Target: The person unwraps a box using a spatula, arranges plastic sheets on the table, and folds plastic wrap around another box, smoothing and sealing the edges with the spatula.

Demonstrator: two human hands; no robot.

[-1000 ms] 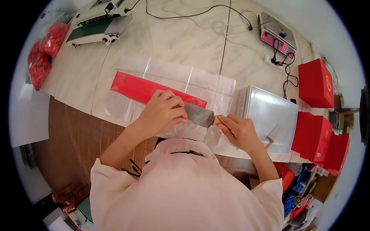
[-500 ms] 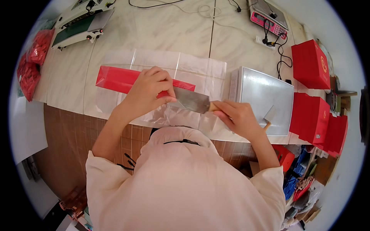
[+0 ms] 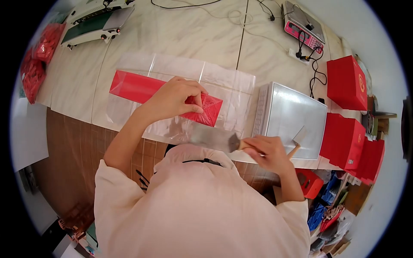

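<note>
A long red box [image 3: 137,87], covered in clear film, lies on a larger clear plastic sheet [image 3: 232,79]. My left hand [image 3: 178,98] is over the box near its right end, with thumb and fingers pinched on the clear film there. The film is creased and shiny over that end [image 3: 211,111]. My right hand [image 3: 269,151] is closed around the wooden handle of a broad metal scraper [image 3: 211,136]. Its blade points left, just on the near side of the box, and is slightly blurred.
Right of the sheet stands a flat metal-topped unit [image 3: 292,112] with a smaller scraper [image 3: 300,135] on it. Red boxes [image 3: 346,84] stand farther right. A pink scale [image 3: 303,34] with cables is at the back right, a green-belted machine [image 3: 92,28] at the back left.
The scraper has moved toward me, away from the box's right end, uncovering the film-wrapped end. My left hand stays pinched near the box; the view has shifted slightly.
</note>
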